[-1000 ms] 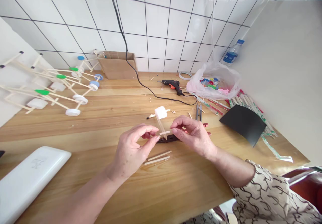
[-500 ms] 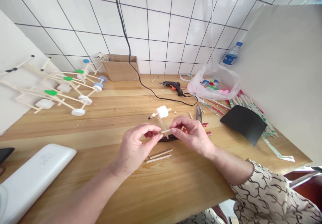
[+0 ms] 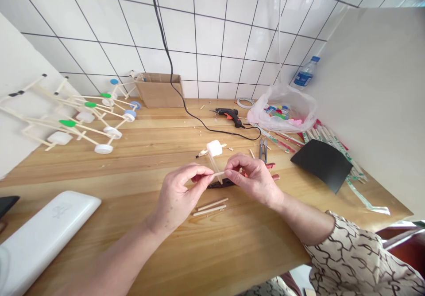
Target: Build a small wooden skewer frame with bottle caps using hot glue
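Note:
A short thin wooden stick (image 3: 219, 173) spans the gap between my two hands. My left hand (image 3: 186, 185) pinches its left end between thumb and fingertips. At the right end, the thumb and fingers of my right hand (image 3: 254, 178) are closed on it. Just behind the stick lies a small assembly of pale sticks with a white bottle cap (image 3: 214, 148). Pliers with red handles (image 3: 271, 165) and dark jaws lie partly hidden beneath my right hand. Two loose wooden sticks (image 3: 210, 207) rest on the table in front of my hands.
A black glue gun (image 3: 229, 115) trails its cord behind my hands. Small snips (image 3: 263, 149), a plastic bag of caps (image 3: 282, 110) and a black sheet (image 3: 322, 165) are at right. Stick frames with cap wheels (image 3: 76, 118), a cardboard box (image 3: 159, 91) and a white case (image 3: 53, 238) stand left.
My left fingertips have closed in on the stick's left end, and the stick sits slightly lower there. My right hand has hardly moved.

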### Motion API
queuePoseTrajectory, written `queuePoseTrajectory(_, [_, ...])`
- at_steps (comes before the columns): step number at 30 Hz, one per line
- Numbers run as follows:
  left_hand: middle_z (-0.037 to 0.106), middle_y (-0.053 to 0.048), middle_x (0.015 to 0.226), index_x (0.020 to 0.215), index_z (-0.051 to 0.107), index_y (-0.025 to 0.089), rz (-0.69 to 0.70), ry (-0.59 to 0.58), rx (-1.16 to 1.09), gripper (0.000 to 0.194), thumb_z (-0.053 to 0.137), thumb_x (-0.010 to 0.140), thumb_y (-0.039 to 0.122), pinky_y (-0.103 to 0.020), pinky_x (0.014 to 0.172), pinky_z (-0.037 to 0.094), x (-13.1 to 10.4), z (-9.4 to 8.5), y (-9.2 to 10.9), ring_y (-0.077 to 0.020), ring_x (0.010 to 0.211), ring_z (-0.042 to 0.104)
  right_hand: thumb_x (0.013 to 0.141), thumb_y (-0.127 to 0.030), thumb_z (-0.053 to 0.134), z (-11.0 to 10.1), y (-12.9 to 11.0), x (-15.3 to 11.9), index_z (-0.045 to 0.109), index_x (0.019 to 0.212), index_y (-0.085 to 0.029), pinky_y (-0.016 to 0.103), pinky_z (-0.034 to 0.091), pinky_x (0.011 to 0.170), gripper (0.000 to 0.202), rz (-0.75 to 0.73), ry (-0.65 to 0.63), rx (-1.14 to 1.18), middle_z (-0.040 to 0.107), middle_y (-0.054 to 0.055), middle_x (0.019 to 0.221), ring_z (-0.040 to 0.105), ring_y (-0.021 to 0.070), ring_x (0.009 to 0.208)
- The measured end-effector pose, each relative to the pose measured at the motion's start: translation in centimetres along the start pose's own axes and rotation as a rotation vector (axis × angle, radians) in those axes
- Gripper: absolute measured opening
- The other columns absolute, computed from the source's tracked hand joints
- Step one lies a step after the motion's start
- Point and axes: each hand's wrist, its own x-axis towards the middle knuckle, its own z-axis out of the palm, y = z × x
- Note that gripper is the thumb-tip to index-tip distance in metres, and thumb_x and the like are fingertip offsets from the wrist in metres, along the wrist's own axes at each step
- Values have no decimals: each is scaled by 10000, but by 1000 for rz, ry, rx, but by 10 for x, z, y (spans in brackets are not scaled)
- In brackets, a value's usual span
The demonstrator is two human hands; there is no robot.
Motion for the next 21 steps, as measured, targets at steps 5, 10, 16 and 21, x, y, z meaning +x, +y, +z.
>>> queuePoseTrajectory(5, [683, -5, 692, 737, 663, 178, -3, -7, -1, 126, 576, 824, 208, -204, 596, 488, 0, 0, 1, -109, 610, 600, 816, -221, 588, 0, 0, 0, 587, 712, -177, 234, 365, 599, 113, 4, -2, 3, 587, -14, 687, 472, 100, 632])
queuePoseTrajectory(10, [684, -5, 700, 738, 660, 180, 1, -9, -3, 119, 580, 822, 204, -205, 598, 486, 0, 0, 0, -110, 617, 603, 817, -219, 587, 0, 0, 0, 584, 708, -177, 232, 370, 602, 117, 10, 0, 4, 589, -15, 680, 475, 98, 632])
queuePoseTrajectory(16, [686, -4, 692, 732, 660, 183, -1, -17, 5, 123, 578, 818, 214, -212, 596, 491, 0, -1, 1, -114, 610, 607, 811, -227, 586, 1, -1, 0, 588, 707, -178, 231, 376, 596, 116, 17, 5, -2, 592, -14, 682, 479, 99, 625])
queuePoseTrajectory(21, [683, 0, 688, 728, 657, 184, 6, -13, 0, 120, 580, 816, 206, -204, 593, 486, 0, 0, 0, -110, 606, 604, 811, -228, 582, 0, -1, 0, 589, 708, -180, 232, 381, 601, 114, 23, 4, 2, 592, -13, 680, 480, 101, 626])
